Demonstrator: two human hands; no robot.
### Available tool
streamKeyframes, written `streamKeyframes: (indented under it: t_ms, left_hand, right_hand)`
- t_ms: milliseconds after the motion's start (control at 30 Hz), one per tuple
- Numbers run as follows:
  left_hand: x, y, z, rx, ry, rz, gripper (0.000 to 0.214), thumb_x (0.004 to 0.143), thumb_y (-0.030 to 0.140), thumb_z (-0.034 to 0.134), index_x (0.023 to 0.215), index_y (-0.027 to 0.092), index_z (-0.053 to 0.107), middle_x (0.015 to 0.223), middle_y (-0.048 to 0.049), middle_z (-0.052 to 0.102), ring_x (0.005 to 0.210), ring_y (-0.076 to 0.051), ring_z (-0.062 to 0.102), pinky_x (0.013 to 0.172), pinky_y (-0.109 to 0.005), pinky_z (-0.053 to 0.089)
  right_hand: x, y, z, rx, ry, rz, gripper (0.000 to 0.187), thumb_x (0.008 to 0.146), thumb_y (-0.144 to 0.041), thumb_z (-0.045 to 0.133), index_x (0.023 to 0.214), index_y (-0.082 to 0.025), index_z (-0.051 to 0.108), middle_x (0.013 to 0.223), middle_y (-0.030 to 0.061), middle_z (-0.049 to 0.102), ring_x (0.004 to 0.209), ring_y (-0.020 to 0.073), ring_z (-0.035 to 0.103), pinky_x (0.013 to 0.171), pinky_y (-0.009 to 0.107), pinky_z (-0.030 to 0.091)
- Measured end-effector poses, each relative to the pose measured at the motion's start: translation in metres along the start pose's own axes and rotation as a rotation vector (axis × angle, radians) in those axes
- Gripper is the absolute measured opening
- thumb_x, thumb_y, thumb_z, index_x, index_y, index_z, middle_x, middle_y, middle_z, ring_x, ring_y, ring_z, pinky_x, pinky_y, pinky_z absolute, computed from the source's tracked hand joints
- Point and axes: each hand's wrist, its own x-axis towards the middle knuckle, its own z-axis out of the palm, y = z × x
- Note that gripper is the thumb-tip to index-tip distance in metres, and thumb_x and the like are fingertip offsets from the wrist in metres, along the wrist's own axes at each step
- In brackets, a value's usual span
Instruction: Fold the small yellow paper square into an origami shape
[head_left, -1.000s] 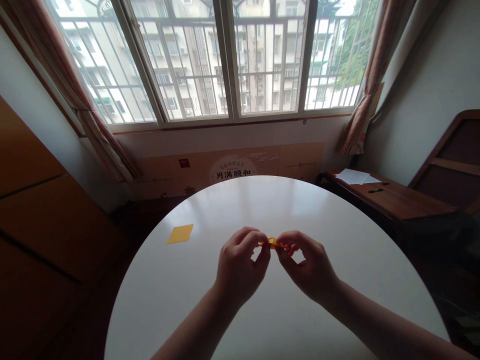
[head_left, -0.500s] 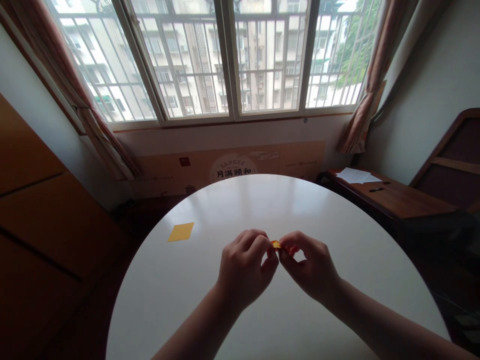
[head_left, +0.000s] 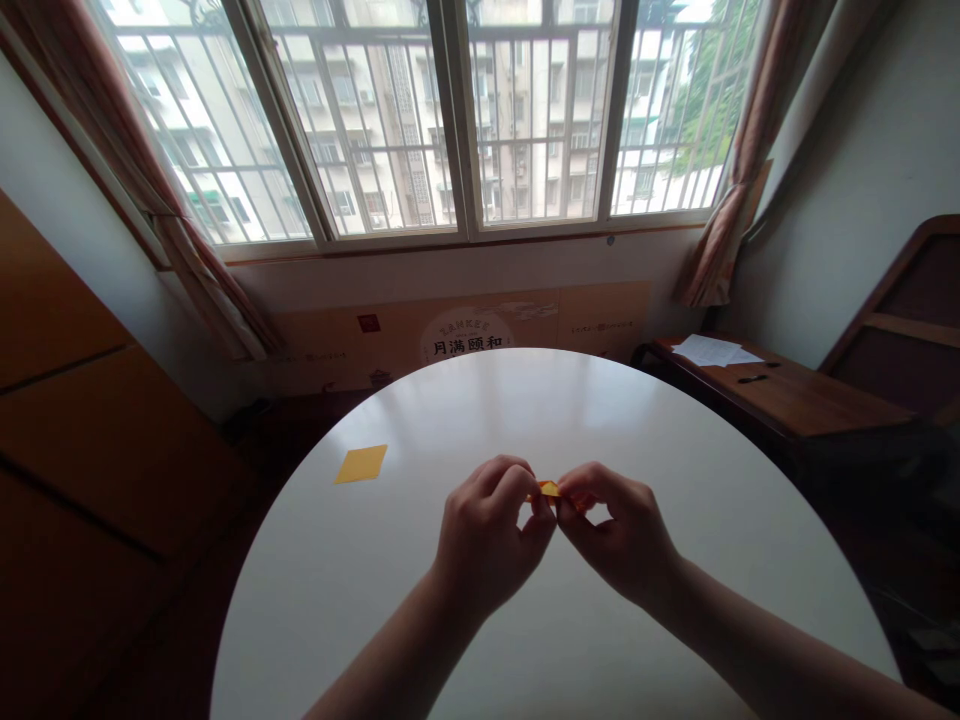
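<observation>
A small folded piece of yellow-orange paper (head_left: pixel 550 489) is held between my two hands above the white table. My left hand (head_left: pixel 491 530) pinches its left end between thumb and fingertips. On the other side, my right hand (head_left: pixel 619 525) grips the right end in the same kind of pinch. The fingers cover most of the paper, so its full folded shape is hidden. A flat square sheet of yellow paper (head_left: pixel 361 464) lies on the table to the left, apart from both hands.
The round white table (head_left: pixel 360 620) reaches toward the window wall. At the right stands a brown wooden side table (head_left: pixel 840 395) with white papers (head_left: pixel 716 350) and a small dark object (head_left: pixel 752 379) on it. A wooden cabinet (head_left: pixel 82 450) fills the left side.
The fingers of my left hand have shifted slightly, and a little more of the folded paper's yellow face shows between the hands. The square sheet stays in place.
</observation>
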Motion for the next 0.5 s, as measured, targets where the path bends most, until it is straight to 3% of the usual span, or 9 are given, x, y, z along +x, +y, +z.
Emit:
streamKeyframes:
  t_ms: [200, 367, 500]
  left_hand:
    - [0.0024, -0.0026, 0.0018, -0.294, -0.171, -0.313, 0.026, 0.082, 0.015, 0.061, 0.107, 0.021, 0.055, 0.092, -0.0028, 0.064, 0.067, -0.013, 0.061, 0.054, -0.023, 0.052]
    - [0.0027, -0.0022, 0.0067, -0.627, -0.232, -0.571, 0.039, 0.084, 0.024, 0.063, 0.123, 0.021, 0.054, 0.106, -0.0081, 0.064, 0.083, -0.018, 0.063, 0.053, -0.022, 0.053]
    - [0.0022, -0.0029, 0.0095, -0.846, -0.272, -0.695, 0.032, 0.082, 0.023, 0.062, 0.113, 0.017, 0.061, 0.081, -0.0026, 0.063, 0.065, -0.013, 0.058, 0.049, -0.021, 0.051]
  right_hand:
    - [0.0027, 0.0013, -0.0002, 0.099, 0.054, 0.111, 0.008, 0.083, -0.014, 0.064, 0.083, -0.022, 0.062, 0.071, -0.0020, 0.069, 0.059, 0.0134, 0.068, 0.056, 0.022, 0.057]
    - [0.0013, 0.0027, -0.0007, 0.128, 0.046, 0.142, 0.008, 0.084, -0.015, 0.065, 0.085, -0.022, 0.063, 0.071, -0.0016, 0.068, 0.060, 0.0140, 0.067, 0.055, 0.023, 0.057]
    - [0.0001, 0.0021, -0.0010, 0.184, 0.018, 0.145, 0.006, 0.087, -0.016, 0.065, 0.089, -0.022, 0.064, 0.074, 0.0005, 0.070, 0.063, 0.0163, 0.069, 0.054, 0.025, 0.058]
